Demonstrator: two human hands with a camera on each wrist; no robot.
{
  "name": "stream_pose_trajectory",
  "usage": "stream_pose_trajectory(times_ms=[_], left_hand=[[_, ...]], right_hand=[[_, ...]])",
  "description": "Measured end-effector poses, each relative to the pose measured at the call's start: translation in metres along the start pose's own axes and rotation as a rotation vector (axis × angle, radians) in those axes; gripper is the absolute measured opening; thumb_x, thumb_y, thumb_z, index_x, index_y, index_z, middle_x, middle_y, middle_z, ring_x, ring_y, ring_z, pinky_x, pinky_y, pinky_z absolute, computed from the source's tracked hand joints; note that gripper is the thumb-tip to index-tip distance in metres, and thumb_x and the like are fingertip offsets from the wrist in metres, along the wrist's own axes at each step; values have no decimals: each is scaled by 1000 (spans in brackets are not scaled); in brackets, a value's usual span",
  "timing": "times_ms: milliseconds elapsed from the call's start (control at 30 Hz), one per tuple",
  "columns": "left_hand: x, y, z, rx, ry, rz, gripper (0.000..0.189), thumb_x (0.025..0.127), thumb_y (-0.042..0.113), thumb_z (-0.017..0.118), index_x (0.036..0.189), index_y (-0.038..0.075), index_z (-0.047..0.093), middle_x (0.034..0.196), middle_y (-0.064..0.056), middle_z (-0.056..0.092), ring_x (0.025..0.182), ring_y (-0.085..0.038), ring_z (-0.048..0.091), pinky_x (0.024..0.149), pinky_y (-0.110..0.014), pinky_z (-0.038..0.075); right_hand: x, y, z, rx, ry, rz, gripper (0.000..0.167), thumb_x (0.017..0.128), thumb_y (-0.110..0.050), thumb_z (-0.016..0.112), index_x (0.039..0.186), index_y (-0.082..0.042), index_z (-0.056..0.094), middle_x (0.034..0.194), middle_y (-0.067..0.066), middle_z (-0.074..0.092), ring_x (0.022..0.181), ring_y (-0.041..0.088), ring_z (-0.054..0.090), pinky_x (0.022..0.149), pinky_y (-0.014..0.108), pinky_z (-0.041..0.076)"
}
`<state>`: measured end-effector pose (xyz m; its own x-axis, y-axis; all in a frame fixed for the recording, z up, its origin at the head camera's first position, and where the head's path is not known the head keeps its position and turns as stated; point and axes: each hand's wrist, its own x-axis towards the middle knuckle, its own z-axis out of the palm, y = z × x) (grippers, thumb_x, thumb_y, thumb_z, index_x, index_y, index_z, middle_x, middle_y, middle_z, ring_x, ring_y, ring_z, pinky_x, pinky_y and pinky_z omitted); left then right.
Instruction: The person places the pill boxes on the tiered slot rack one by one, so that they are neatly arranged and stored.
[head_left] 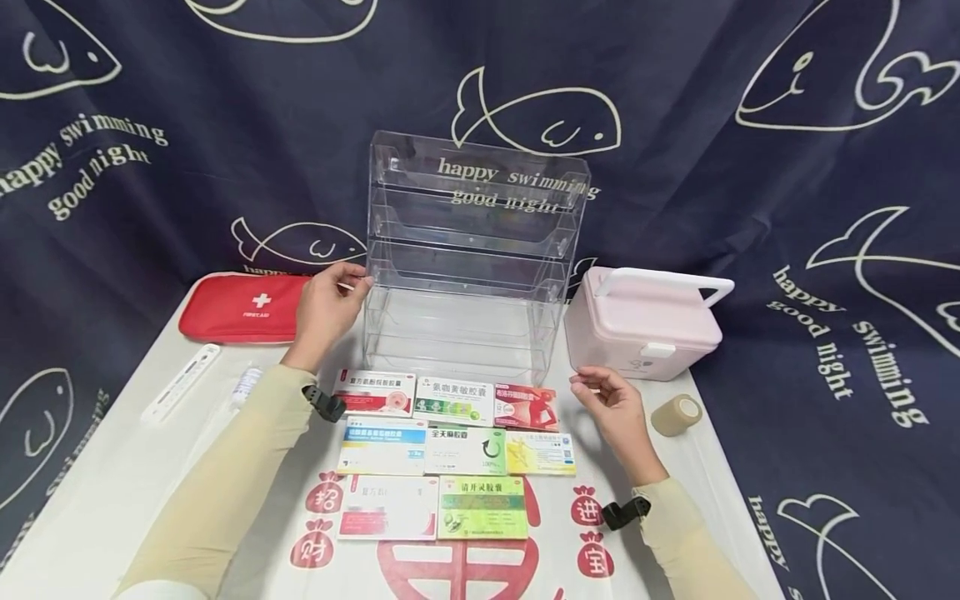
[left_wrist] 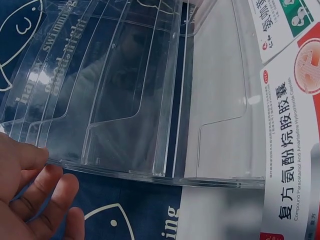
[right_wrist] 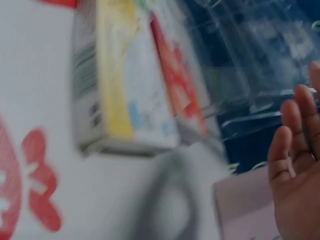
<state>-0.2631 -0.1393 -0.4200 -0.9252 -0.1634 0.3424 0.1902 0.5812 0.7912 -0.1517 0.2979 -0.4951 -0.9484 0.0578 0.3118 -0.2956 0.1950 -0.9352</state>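
Observation:
A clear plastic tiered rack (head_left: pixel 457 325) stands at the back of the table. My left hand (head_left: pixel 330 308) is at its left side, fingers loosely bent and fingertips right at the edge; the left wrist view shows the hand (left_wrist: pixel 37 192) beside the rack's side wall (left_wrist: pixel 150 177). My right hand (head_left: pixel 611 408) is off the table's right half with relaxed fingers and nothing in them. Nearest to it are a red medicine box (head_left: pixel 525 407) and a yellow-and-white medicine box (head_left: pixel 540 452). In the right wrist view its fingers (right_wrist: pixel 302 130) are extended.
Several medicine boxes (head_left: pixel 386 508) lie in rows before the rack. A red first-aid pouch (head_left: pixel 240 308), a white thermometer-like stick (head_left: pixel 182 382) and a small bottle (head_left: pixel 247 383) lie left. Right are a pink handled case (head_left: pixel 637 325) and a tan bandage roll (head_left: pixel 675 415).

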Motion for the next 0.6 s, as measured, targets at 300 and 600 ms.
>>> stream_pose_trajectory(times_ms=[300, 600], left_hand=[[1, 1, -1, -1, 3, 14, 19, 96, 19, 72, 109, 6, 72, 93, -11, 72, 79, -26, 64, 71, -36, 46], [0, -1, -2, 11, -32, 8, 20, 98, 20, 71, 112, 6, 71, 96, -11, 72, 83, -27, 65, 74, -38, 47]], right_hand=[[7, 33, 0, -197, -159, 184, 38, 91, -10, 78, 124, 3, 64, 110, 16, 70, 97, 18, 65, 81, 21, 51], [13, 46, 5, -457, -297, 169, 43, 88, -15, 83, 127, -6, 68, 107, 7, 66, 89, 22, 60, 76, 30, 49]])
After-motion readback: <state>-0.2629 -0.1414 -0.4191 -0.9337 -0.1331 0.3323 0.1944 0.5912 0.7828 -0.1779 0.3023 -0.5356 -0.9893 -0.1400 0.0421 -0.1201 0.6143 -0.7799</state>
